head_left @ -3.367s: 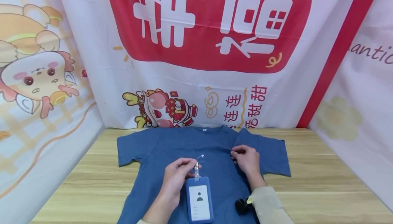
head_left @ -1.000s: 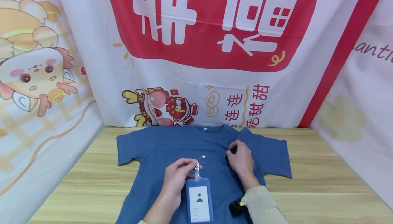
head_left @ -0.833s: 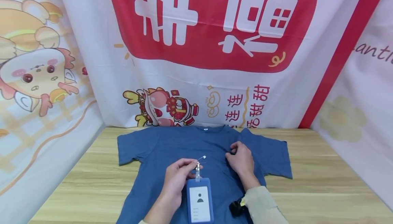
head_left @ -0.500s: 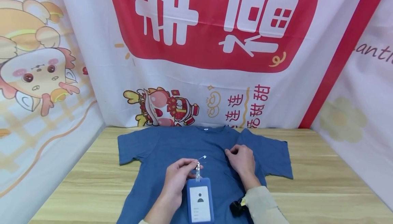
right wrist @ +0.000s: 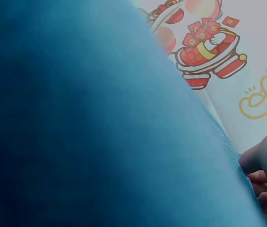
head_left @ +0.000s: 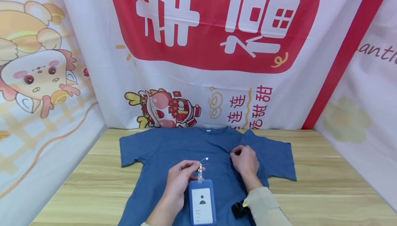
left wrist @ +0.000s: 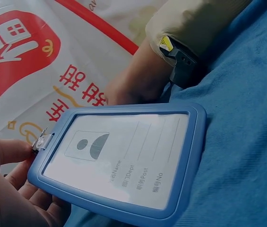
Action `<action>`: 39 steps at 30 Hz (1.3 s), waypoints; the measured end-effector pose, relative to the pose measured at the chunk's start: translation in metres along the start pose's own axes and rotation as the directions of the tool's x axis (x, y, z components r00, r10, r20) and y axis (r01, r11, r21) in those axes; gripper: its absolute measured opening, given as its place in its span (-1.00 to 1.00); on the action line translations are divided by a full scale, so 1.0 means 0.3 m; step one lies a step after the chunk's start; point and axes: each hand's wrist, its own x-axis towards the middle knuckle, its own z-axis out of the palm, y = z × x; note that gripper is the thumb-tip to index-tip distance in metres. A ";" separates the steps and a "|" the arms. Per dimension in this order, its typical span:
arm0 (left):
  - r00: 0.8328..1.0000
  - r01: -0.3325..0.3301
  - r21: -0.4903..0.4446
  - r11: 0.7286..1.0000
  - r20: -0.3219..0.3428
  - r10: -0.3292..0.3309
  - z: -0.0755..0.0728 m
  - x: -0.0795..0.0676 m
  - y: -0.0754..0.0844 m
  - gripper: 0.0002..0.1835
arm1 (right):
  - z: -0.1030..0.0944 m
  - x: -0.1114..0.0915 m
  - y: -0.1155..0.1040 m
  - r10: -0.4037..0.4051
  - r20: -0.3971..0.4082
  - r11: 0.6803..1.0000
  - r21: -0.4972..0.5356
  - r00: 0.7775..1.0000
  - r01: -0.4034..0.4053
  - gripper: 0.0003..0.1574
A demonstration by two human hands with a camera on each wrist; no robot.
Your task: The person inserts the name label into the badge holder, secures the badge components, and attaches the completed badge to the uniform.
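A blue T-shirt lies spread on the table, collar toward the back wall. Over its middle, my left hand pinches the clear strap and metal clip of a blue badge holder. A safety pin sticks out past those fingertips, its arm apart from its cap. The holder hangs below the hand, its white card facing up with a printed figure and lines. My right hand pinches a bit of the shirt's chest near the right sleeve; in the right wrist view its fingers grip the fabric's raised edge.
The wood-grain table shows on both sides of the shirt. Printed white and red cloth hangs behind it, with more printed cloth at left and right. A black wrist camera sits by the right sleeve cuff.
Since the earliest frame, my right hand has shifted slightly left along the shirt's chest, and its fingers have changed position on the fabric. My left hand and the badge holder stay nearly still.
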 end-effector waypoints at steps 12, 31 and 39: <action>1.000 -0.001 -0.006 1.000 0.011 0.001 0.012 0.007 0.003 -0.73 | -0.002 0.006 0.011 -0.022 -0.095 0.992 0.123 0.995 0.034 -0.78; 1.000 -0.010 -0.050 0.999 0.000 0.010 0.030 0.019 -0.004 -0.72 | -0.009 0.009 0.016 -0.016 -0.055 0.996 0.082 0.998 0.021 -0.85; 0.997 -0.029 -0.056 0.998 -0.078 0.025 0.092 0.055 0.020 -0.73 | 0.010 -0.013 0.005 0.012 -0.041 0.989 0.145 0.999 -0.006 -0.84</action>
